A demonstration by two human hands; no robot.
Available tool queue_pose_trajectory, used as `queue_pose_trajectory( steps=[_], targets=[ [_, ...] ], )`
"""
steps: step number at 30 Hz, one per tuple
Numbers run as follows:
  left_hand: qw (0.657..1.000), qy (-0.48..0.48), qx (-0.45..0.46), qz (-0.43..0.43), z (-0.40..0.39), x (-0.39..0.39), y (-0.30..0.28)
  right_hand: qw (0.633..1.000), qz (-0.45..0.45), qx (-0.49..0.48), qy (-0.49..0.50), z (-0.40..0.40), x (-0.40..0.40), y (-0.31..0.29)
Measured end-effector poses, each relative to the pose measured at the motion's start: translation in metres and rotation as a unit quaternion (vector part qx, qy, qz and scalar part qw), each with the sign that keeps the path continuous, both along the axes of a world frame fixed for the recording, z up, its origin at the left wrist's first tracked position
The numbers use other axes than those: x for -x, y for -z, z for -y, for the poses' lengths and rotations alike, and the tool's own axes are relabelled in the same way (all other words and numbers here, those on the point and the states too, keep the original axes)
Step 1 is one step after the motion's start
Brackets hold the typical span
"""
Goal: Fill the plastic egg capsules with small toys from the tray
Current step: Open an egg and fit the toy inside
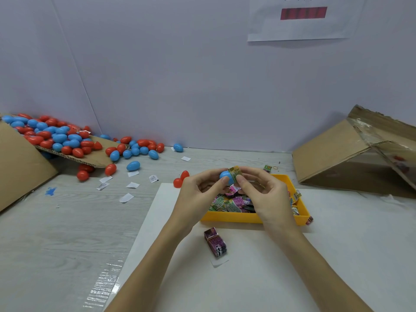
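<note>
Stretching from wall to wall, a pale wood-grain table [67,233] carries a white sheet [247,278] under both forearms, with plain lilac wall panels [180,75] behind and a paper notice [301,19] cut off by the top edge, its red bar blurred. Far right of the fingers a tipped cardboard box [351,158] lies on its side; its inside is dim and hard to read. Far left, another cardboard box [20,163] spills a heap of red and blue eggs [58,138] over its flap and onto the table, with paper slips [132,185] scattered beside them. Directly beneath the fingers sits the yellow tray [249,217], its packets of small toys [229,203] partly hidden by both hands. A purple toy packet [215,242] lies on the sheet nearer the person than the tray. Two red egg halves [180,179] rest just left of the left hand [198,190], which pinches a blue egg half [225,176] between thumb and curled fingertips. The right hand [263,188] pinches a green-yellow toy packet [234,173] against that half's open end; how deep it sits I cannot tell
</note>
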State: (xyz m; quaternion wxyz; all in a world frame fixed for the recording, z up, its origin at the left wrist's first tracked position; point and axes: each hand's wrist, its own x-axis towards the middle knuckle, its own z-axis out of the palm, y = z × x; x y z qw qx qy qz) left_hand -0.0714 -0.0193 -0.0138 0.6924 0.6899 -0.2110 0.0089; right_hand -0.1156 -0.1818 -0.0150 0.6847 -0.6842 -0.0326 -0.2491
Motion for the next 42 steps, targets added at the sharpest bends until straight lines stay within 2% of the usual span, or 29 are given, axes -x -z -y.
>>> queue_pose_trajectory(
  steps=[12, 17, 19, 23, 27, 29, 35, 42],
  targets=[
    [1.000, -0.001, -0.008, 0.012, -0.002, 0.000, 0.000, 1.000, -0.018, 0.019, -0.006, -0.002, 0.001, -0.002],
    [0.996, -0.044, -0.024, 0.069, 0.000, 0.001, 0.002, 0.998, -0.048, -0.015, -0.024, -0.002, 0.003, -0.003],
    [0.993, -0.059, -0.034, 0.097, 0.003, 0.003, 0.003, 0.995, -0.065, -0.060, -0.045, -0.004, 0.003, -0.003],
    [0.972, -0.086, -0.083, 0.200, 0.007, 0.005, 0.005, 0.964, -0.120, -0.203, -0.121, -0.005, 0.004, -0.008],
    [0.967, -0.090, -0.094, 0.219, 0.002, 0.003, 0.003, 0.911, -0.197, -0.291, -0.216, 0.001, 0.005, -0.015],
    [0.968, -0.083, -0.095, 0.215, 0.000, 0.002, 0.002, 0.899, -0.210, -0.303, -0.236, 0.005, 0.005, -0.017],
    [0.968, -0.044, -0.112, 0.219, 0.002, 0.004, 0.003, 0.899, -0.218, -0.296, -0.238, 0.005, 0.005, -0.014],
    [0.981, -0.045, -0.064, 0.179, 0.000, 0.005, 0.001, 0.877, -0.225, -0.335, -0.261, 0.001, 0.006, -0.016]
  ],
)
